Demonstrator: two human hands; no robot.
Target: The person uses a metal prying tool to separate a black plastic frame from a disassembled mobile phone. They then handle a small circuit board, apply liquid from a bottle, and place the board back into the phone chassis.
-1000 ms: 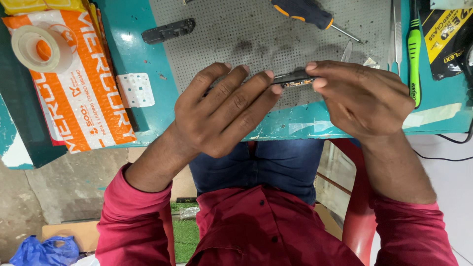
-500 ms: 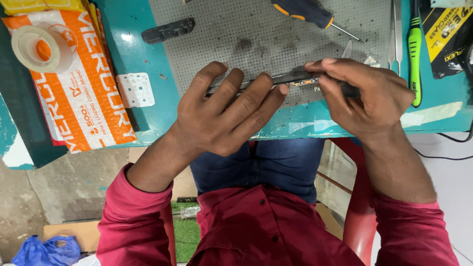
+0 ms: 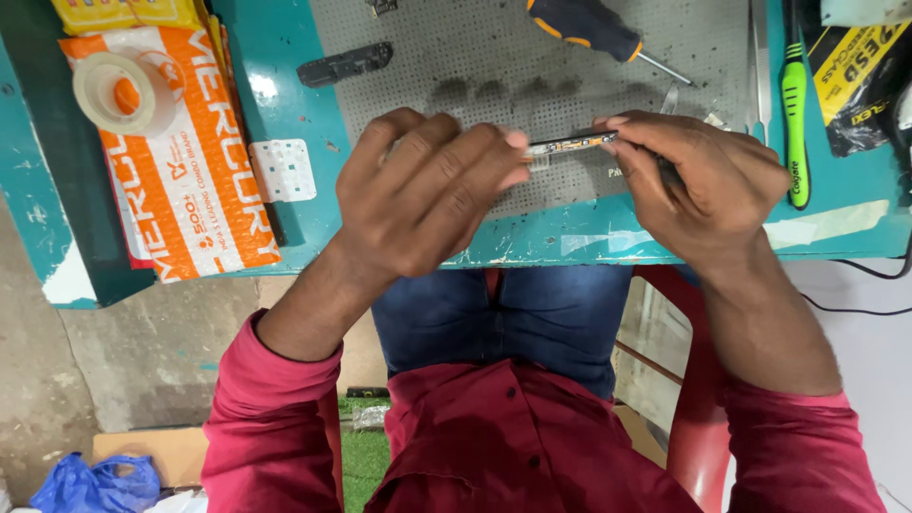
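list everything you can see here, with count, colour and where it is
thin flat part: 1, dark with pale flecks, held edge-on between both hands over the mat
work mat: 1, grey, dotted, on the teal table
screwdriver: 1, black and orange handle, top of mat
tweezers: 1, silver, right of mat
toothbrush: 1, green, right side
tape roll: 1, clear, on the orange and white packet, left
small black bar: 1, top left of mat
white square pad: 1, beside packet
blue bag: 1, floor, bottom left
left hand: gripping the part
right hand: gripping the part's other end
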